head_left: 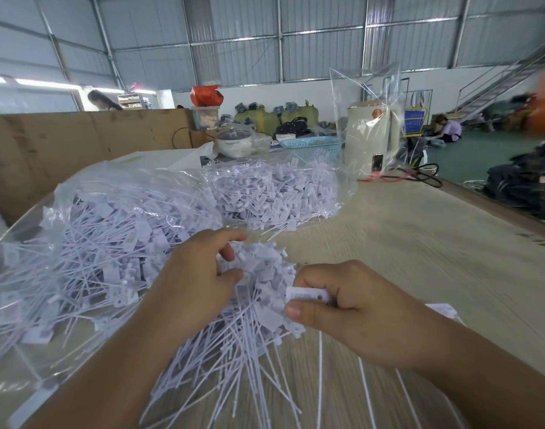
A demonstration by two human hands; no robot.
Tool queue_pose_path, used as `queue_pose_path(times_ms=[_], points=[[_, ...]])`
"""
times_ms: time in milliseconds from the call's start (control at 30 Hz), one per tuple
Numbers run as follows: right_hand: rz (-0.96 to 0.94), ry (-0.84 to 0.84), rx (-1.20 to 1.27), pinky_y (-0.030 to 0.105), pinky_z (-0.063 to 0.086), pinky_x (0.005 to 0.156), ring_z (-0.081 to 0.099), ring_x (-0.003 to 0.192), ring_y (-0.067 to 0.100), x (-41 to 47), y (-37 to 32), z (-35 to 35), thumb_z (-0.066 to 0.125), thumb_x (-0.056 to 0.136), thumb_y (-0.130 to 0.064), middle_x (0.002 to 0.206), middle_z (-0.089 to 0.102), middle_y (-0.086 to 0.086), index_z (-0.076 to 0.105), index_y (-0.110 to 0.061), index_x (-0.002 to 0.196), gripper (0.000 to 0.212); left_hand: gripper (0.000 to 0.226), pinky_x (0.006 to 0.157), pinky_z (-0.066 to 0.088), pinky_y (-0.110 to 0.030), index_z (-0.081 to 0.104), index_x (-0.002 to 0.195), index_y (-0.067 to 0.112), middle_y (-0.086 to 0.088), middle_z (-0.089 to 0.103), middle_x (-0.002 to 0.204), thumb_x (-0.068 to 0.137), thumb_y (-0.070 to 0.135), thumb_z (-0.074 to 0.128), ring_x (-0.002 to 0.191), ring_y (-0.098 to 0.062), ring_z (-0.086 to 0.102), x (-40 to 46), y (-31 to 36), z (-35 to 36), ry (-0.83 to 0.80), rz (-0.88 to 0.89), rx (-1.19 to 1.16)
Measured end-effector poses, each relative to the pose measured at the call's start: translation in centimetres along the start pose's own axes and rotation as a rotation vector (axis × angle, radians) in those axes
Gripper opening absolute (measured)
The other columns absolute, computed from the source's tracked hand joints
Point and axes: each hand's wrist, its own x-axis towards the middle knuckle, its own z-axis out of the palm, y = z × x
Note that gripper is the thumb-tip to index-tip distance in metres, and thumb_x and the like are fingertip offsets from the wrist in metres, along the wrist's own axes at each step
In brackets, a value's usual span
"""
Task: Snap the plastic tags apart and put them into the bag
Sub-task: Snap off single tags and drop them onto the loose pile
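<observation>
A bundle of white plastic tags [258, 308] with long thin tails fans out toward me over the wooden table [419, 243]. My left hand [197, 283] grips the heads of the bundle from the left. My right hand [348, 308] pinches one flat white tag head [308, 295] between thumb and fingers at the bundle's right side. A large clear bag [104, 230] full of loose tags lies on the left, its mouth toward my hands. A second clear bag of tags [280, 190] lies behind it.
At the table's far end stand a cream kettle in a clear bag [373, 134], a blue basket [311, 145] and a lidded pot [234, 140]. A cardboard wall [64, 144] runs along the left. Black cables [419, 176] lie by the kettle. People sit in the background.
</observation>
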Motion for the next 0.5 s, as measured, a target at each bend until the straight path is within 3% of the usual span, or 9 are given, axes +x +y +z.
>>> queue_pose_path(times_ms=[100,200,300,400,500], points=[[-0.016,0.010,-0.013,0.023,0.033,0.049,0.039,0.048,0.005,0.0,0.2,0.1,0.061,0.092,-0.038,0.056,0.043,-0.011,0.047,-0.032,0.065,0.032,0.035,0.054,0.042,-0.010,0.063,0.105,0.042,0.017,0.056,0.084,0.087,0.012,0.067,0.056,-0.007,0.054,-0.3,0.9,-0.1,0.052,0.053,0.003],[-0.039,0.025,-0.013,0.031,0.035,0.049,0.038,0.047,0.007,0.0,0.3,0.2,0.061,0.092,-0.040,0.054,0.041,-0.005,0.053,-0.029,0.071,0.025,0.012,0.050,0.041,-0.012,0.068,0.083,0.033,0.015,0.061,0.067,0.091,0.033,0.060,0.048,-0.005,0.051,-1.2,2.6,0.0,-0.017,0.092,-0.160],[-0.079,0.038,0.024,0.029,0.034,0.047,0.038,0.045,0.009,0.0,0.1,0.3,0.062,0.093,-0.036,0.056,0.052,-0.001,0.065,-0.025,0.086,0.013,0.047,0.046,0.035,-0.015,0.059,0.067,0.019,0.005,0.048,0.049,0.091,0.056,0.046,0.044,-0.002,0.043,-2.4,4.0,0.8,-0.210,0.118,-0.263],[-0.097,0.090,-0.015,0.033,0.038,0.048,0.043,0.049,0.015,0.1,0.0,0.4,0.062,0.092,-0.040,0.063,0.056,0.003,0.065,-0.021,0.086,0.020,0.047,0.047,0.034,-0.015,0.058,0.066,0.015,-0.001,0.048,0.050,0.079,0.058,0.048,0.046,-0.004,0.045,-2.5,4.3,0.8,-0.273,0.083,-0.305],[-0.088,0.103,-0.053,0.034,0.039,0.049,0.045,0.050,0.015,0.1,0.1,0.5,0.062,0.091,-0.042,0.065,0.057,0.003,0.061,-0.020,0.085,0.023,0.044,0.053,0.041,-0.024,0.061,0.067,0.017,-0.003,0.057,0.056,0.077,0.058,0.048,0.053,-0.014,0.053,-2.2,4.1,0.7,-0.336,0.042,-0.320]])
